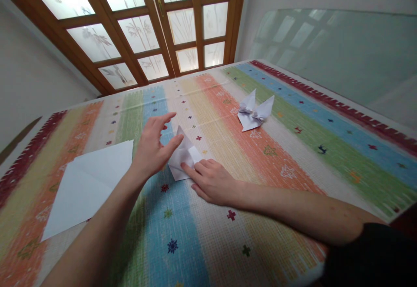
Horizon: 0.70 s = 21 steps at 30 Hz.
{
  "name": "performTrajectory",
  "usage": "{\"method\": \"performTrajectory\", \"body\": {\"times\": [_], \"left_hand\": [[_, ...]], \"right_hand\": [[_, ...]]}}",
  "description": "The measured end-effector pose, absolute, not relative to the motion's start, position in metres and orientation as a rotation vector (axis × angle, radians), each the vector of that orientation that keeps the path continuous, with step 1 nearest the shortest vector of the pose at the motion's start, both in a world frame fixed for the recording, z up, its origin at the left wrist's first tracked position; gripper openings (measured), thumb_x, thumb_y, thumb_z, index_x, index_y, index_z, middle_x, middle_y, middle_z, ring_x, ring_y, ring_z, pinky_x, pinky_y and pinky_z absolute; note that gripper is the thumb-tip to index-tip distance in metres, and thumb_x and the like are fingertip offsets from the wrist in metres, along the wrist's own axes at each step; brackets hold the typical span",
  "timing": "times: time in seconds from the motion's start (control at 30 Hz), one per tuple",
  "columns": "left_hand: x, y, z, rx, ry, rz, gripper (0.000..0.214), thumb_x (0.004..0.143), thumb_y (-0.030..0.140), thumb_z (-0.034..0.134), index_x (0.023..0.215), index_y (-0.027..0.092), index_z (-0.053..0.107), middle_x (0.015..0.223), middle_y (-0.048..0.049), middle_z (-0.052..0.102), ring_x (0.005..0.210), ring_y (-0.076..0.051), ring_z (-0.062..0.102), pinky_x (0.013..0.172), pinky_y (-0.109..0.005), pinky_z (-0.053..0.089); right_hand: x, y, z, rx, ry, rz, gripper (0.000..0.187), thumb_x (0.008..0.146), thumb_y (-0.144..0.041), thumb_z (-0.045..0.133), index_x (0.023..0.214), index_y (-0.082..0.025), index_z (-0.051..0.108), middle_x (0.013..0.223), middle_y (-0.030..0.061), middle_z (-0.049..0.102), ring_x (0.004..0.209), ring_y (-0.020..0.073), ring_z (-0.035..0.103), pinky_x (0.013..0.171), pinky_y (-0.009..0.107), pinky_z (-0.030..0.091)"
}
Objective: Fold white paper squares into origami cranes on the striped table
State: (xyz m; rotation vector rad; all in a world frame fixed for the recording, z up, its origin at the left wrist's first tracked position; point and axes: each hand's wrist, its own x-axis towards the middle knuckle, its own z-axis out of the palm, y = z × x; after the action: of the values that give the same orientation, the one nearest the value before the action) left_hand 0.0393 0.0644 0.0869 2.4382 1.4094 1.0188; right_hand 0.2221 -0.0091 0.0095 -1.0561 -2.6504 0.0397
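A small piece of folded white paper (180, 158) lies on the striped tablecloth in front of me, one pointed corner standing up at its far end. My right hand (213, 180) rests on its near right part, the index finger stretched out and pressing on the paper, the other fingers loosely curled. Above the paper's left side hovers my left hand (153, 145), its thumb and fingers spread apart with nothing between them. The left thumb overlaps the paper in view; whether it touches, I cannot tell.
Two folded white paper shapes (254, 111) with pointed tips stand together toward the back right. White sheets (89, 187) lie flat at the left, partly behind my left forearm. The striped tablecloth (228, 243) covers the table. Wooden glass-paned doors (169, 8) stand beyond it.
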Motion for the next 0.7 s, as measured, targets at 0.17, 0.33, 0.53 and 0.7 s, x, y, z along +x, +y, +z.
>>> {"method": "performTrajectory", "body": {"times": [0.17, 0.33, 0.53, 0.7], "left_hand": [[0.051, 0.072, 0.093, 2.8, 1.406, 0.677, 0.018, 0.089, 0.028, 0.053, 0.088, 0.021, 0.07, 0.118, -0.0116, 0.062, 0.11, -0.031, 0.055, 0.096, -0.05, 0.041], [0.052, 0.071, 0.101, 2.853, 1.499, 0.518, 0.013, 0.083, 0.024, 0.058, 0.07, 0.021, 0.062, 0.094, -0.0085, 0.068, 0.094, -0.028, 0.059, 0.086, -0.045, 0.043], [0.042, 0.062, 0.096, 2.773, 1.595, 0.674, 0.01, 0.077, 0.019, 0.058, 0.068, 0.022, 0.054, 0.077, -0.0037, 0.064, 0.081, -0.024, 0.06, 0.08, -0.039, 0.043], [0.032, 0.056, 0.077, 2.552, 1.596, 1.049, 0.006, 0.077, 0.023, 0.06, 0.083, 0.022, 0.057, 0.08, -0.0015, 0.066, 0.079, -0.02, 0.063, 0.08, -0.035, 0.046]], "right_hand": [[0.223, -0.01, 0.008, -1.027, -2.668, -0.007, 0.054, 0.095, -0.031, 0.046, 0.143, -0.008, 0.036, 0.098, 0.0129, 0.062, 0.086, 0.0238, 0.055, 0.07, 0.036, 0.039], [0.222, -0.013, 0.007, -0.997, -2.665, -0.007, 0.052, 0.096, -0.027, 0.044, 0.143, -0.005, 0.036, 0.093, 0.0122, 0.064, 0.082, 0.023, 0.055, 0.068, 0.036, 0.038], [0.221, -0.013, 0.008, -1.067, -2.638, 0.003, 0.062, 0.095, -0.031, 0.045, 0.146, 0.001, 0.029, 0.098, 0.016, 0.065, 0.085, 0.0252, 0.056, 0.069, 0.037, 0.04], [0.22, -0.013, 0.009, -1.111, -2.623, 0.039, 0.065, 0.094, -0.033, 0.047, 0.146, 0.003, 0.028, 0.101, 0.0171, 0.065, 0.091, 0.0263, 0.057, 0.074, 0.039, 0.042]]}}
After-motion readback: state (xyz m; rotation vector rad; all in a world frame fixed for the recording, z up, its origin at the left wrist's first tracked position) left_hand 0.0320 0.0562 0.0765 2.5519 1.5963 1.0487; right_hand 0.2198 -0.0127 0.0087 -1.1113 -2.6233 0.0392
